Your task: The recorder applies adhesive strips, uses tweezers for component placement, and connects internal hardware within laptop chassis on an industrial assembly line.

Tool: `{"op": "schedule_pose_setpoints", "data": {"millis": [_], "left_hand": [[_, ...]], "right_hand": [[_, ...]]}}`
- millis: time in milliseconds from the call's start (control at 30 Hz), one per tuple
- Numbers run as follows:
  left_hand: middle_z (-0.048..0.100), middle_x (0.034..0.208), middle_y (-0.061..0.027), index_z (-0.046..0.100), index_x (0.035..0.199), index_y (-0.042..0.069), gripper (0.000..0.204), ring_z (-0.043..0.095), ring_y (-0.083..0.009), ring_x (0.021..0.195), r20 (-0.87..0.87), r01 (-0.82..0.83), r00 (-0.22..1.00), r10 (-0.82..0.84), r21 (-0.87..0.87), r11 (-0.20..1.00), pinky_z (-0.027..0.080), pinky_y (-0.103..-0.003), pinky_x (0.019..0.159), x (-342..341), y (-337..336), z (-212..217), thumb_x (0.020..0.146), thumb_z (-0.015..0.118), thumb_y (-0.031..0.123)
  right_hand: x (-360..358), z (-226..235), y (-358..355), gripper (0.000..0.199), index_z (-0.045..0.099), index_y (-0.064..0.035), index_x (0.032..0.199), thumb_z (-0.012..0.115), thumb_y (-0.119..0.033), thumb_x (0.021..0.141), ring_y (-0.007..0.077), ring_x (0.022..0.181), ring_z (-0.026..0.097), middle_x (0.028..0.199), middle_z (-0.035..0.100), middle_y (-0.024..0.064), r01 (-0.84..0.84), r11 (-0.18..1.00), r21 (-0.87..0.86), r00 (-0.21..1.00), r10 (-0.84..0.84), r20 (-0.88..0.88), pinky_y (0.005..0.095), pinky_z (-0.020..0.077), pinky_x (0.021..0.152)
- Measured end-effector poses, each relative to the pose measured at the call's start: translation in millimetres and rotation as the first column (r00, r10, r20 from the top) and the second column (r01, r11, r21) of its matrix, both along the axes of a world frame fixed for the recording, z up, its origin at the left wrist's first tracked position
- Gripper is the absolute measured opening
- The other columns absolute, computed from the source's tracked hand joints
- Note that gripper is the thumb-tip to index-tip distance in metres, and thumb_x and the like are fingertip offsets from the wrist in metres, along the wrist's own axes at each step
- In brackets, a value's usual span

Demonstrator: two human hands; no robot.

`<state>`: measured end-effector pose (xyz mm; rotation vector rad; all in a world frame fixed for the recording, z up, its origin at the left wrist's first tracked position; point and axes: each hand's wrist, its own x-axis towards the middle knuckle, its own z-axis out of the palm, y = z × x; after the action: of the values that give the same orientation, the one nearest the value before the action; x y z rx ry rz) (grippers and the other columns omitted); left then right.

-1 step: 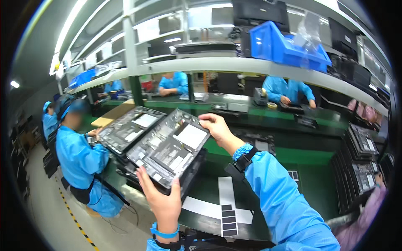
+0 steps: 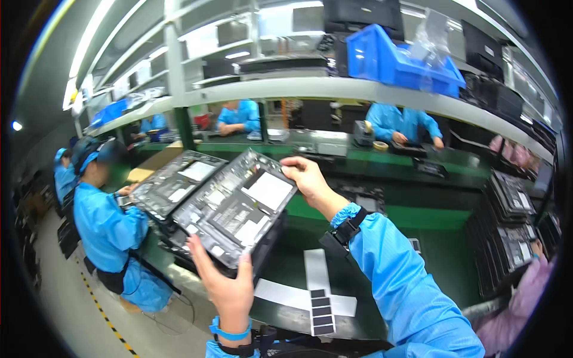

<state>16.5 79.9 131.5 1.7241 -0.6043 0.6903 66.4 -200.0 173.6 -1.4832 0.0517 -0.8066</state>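
My left hand point(image 2: 230, 292) and my right hand point(image 2: 311, 182) grip an opened laptop base point(image 2: 224, 221) between them. Its inner side faces up, showing a circuit board, a dark battery-like block and a white rectangle. The left fingers and thumb hold the near edge; the right fingers pinch the far right corner. The base is tilted over a stack of dark units, mostly hidden under it. Beside it on the left lies a second opened laptop base point(image 2: 170, 188). A strip of black rectangular labels point(image 2: 321, 310) lies across white paper strips point(image 2: 280, 292) near my right forearm.
A co-worker in blue point(image 2: 104, 221) stands close at the left. Stacked laptop bases point(image 2: 498, 238) are at the right, where a pink sleeve point(image 2: 525, 286) reaches in. A shelf point(image 2: 280, 86) with a blue bin point(image 2: 394, 62) spans above the green bench point(image 2: 430, 238).
The held laptop base has risen and tilted slightly, opening a little more offset from the base at its left. Both hands keep their hold. The whole view has shifted slightly.
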Motion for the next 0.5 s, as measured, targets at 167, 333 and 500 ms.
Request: {"op": "schedule_pose_setpoints", "data": {"millis": [167,333,500], "left_hand": [[0.021,0.154,-0.0259,0.022,0.147,-0.007,0.085,0.026,-0.0297,0.141,-0.073,0.573,0.769,-0.635,-0.360,0.736,0.022,-0.037,0.113,-35,-21,18,0.076,0.066,0.005],[0.023,0.148,-0.0380,0.042,0.139,-0.005,0.090,0.030,-0.0414,0.139,-0.189,0.814,0.580,-0.792,0.102,0.572,0.029,-0.042,0.111,-65,-56,-38,0.067,0.085,0.026],[0.028,0.145,-0.0380,0.059,0.120,-0.005,0.055,0.039,-0.0450,0.133,-0.590,0.984,0.178,-0.788,0.134,0.121,0.038,-0.042,0.106,-83,-87,-93,0.077,0.078,0.024]], "right_hand": [[-146,2,0,0.026,0.062,0.0017,0.116,0.059,-0.009,0.092,0.0068,0.079,0.057,0.089,0.065,0.0028,0.432,0.860,-0.270,0.894,-0.448,0.002,0.0224,0.0466,0.069],[-317,-75,15,0.036,0.052,0.0041,0.130,0.052,-0.007,0.095,0.0159,0.110,0.056,0.118,0.061,0.0117,0.674,0.719,-0.170,0.714,-0.693,-0.098,0.0284,0.0439,0.095],[-418,-151,54,0.036,0.054,0.0025,0.129,0.055,-0.009,0.094,0.0149,0.099,0.058,0.111,0.063,0.0124,0.810,0.513,-0.284,0.407,-0.841,-0.357,0.0282,0.0460,0.088]]}}
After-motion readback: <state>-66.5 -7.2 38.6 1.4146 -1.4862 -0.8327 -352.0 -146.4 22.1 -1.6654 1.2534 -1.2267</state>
